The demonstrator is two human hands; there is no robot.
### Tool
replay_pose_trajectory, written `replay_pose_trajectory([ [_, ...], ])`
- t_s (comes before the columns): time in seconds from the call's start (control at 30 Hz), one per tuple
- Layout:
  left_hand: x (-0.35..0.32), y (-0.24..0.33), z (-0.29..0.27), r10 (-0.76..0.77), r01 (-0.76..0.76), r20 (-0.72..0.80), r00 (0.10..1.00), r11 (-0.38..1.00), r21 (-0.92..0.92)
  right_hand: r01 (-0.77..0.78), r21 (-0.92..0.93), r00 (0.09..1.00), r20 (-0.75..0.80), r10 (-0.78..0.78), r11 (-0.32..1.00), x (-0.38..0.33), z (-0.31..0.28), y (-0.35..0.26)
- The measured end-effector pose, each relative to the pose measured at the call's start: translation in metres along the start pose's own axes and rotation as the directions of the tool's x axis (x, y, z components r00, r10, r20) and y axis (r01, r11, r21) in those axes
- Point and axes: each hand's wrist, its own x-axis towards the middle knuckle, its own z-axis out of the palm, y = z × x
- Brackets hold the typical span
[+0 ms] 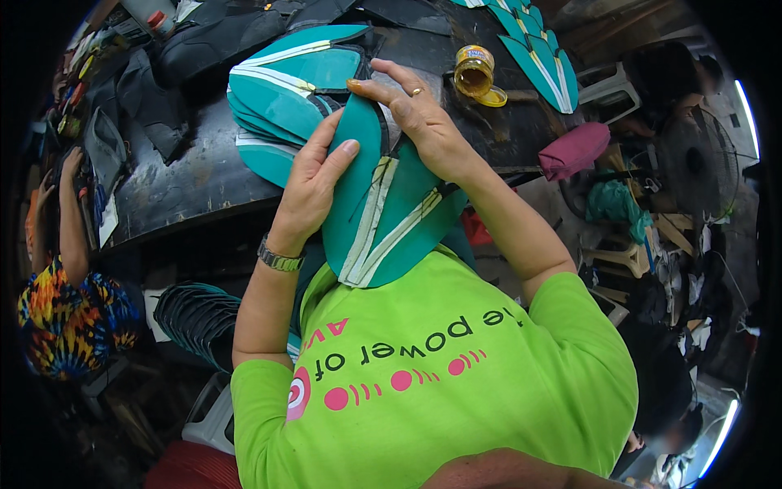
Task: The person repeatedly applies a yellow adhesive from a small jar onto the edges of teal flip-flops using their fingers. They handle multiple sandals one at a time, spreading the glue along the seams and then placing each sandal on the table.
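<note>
My left hand (312,181), with a metal watch at the wrist, grips a teal panel (354,134), thumb on top and fingers along its far edge. The panel is rounded, with white strips forming a V and dark material at its far end. It rests partly against my lap. My right hand (423,118), with a ring, lies over the panel's far edge, fingers stretched out. Amber, glue-like stuff coats one fingertip. Just beyond, similar teal panels (281,69) are stacked on the black table. Right of them, an open jar (474,75) of amber paste lies tilted.
More teal panels (542,69) lie at the table's far right. Black sheet pieces (220,49) cover its far left. A maroon bundle (574,151) juts by the right edge, near a standing fan (696,155). At left, another person's arm (73,216) reaches toward the table.
</note>
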Motion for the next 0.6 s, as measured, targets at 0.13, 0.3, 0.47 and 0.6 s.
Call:
replay_pose_trajectory([
  [0.13, 0.000, 0.000, 0.000, -0.018, 0.018, 0.001, 1.000, 1.000, -0.026, -0.027, -0.008, 0.998, -0.060, 0.026, 1.000, -0.006, -0.002, -0.006],
  [0.3, -0.001, 0.001, 0.003, -0.065, 0.060, -0.017, 0.998, 0.975, -0.216, 0.051, -0.469, 0.998, 0.007, -0.055, 0.882, -0.023, -0.014, -0.014],
  [0.47, -0.001, 0.000, 0.005, -0.119, 0.096, -0.058, 0.991, 0.948, -0.302, 0.099, -0.576, 0.994, 0.016, -0.110, 0.812, -0.033, -0.014, -0.022],
  [0.6, 0.000, 0.002, 0.000, -0.144, 0.113, -0.075, 0.987, 0.940, -0.322, 0.174, -0.581, 0.984, 0.073, -0.161, 0.795, -0.039, -0.012, -0.026],
])
